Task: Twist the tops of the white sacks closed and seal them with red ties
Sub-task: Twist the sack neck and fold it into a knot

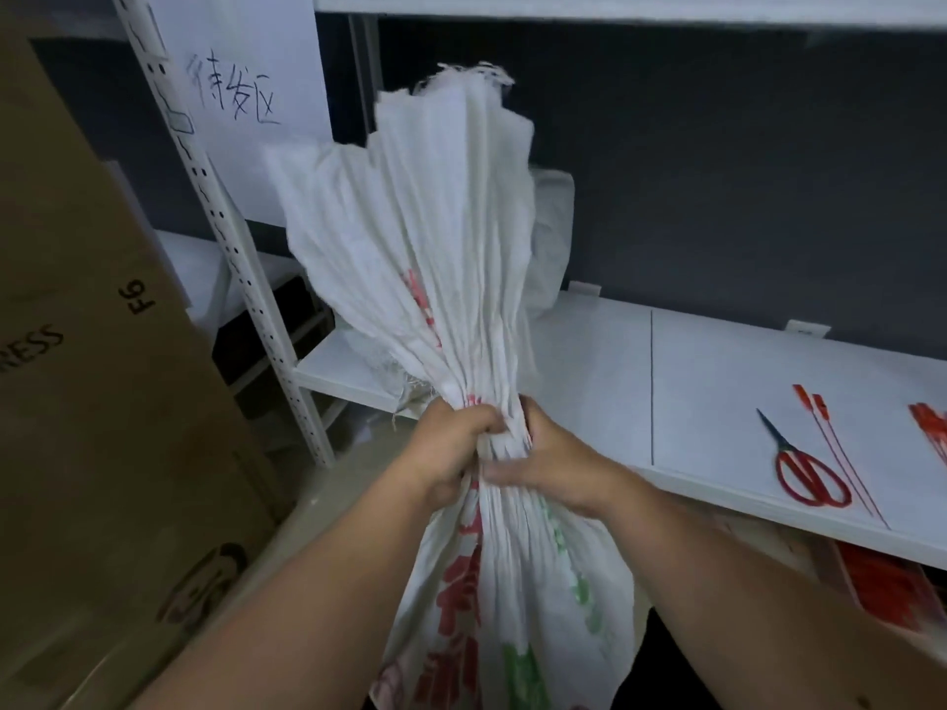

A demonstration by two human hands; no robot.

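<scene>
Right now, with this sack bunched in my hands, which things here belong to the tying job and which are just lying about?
Job: white woven sack with red and green print; left hand; right hand; thin red plastic ties on the shelf.
Lying about: red-handled scissors; brown cardboard box; handwritten white paper sign.

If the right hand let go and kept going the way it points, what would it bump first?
The right hand points up-left, so it would meet the white sack neck it grips, then probably the left hand just beyond it.

dim, soft light; blurred, edges bowed by wide-angle.
</scene>
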